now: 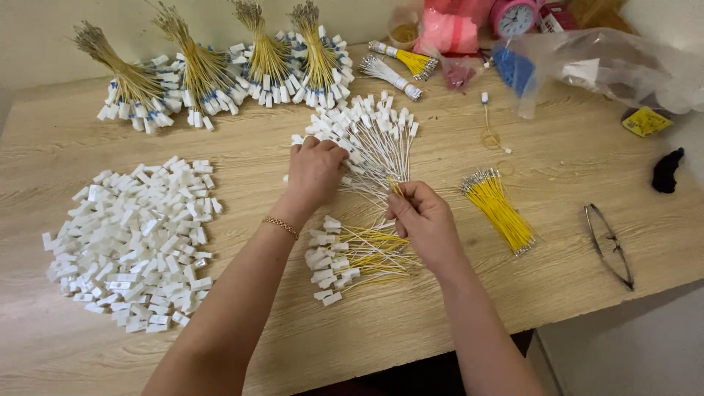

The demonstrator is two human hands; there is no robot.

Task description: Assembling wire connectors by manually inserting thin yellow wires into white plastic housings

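Observation:
My left hand [314,172] rests palm down on a fan of white wires with white plastic connectors [370,132] in the middle of the wooden table [572,161]. My right hand [424,220] pinches the gathered wire ends of that fan, just right of the left hand. Below both hands lies a smaller bunch of yellow and white wires with white connectors [352,257]. A loose bundle of bare yellow wires [500,209] lies to the right of my right hand.
A big heap of loose white connectors [136,242] covers the left side. Several tied yellow-wire bundles [220,70] stand along the back. Clear plastic bags [609,66], a pink clock [515,16], folded glasses [609,246] and a black lump [667,170] sit right.

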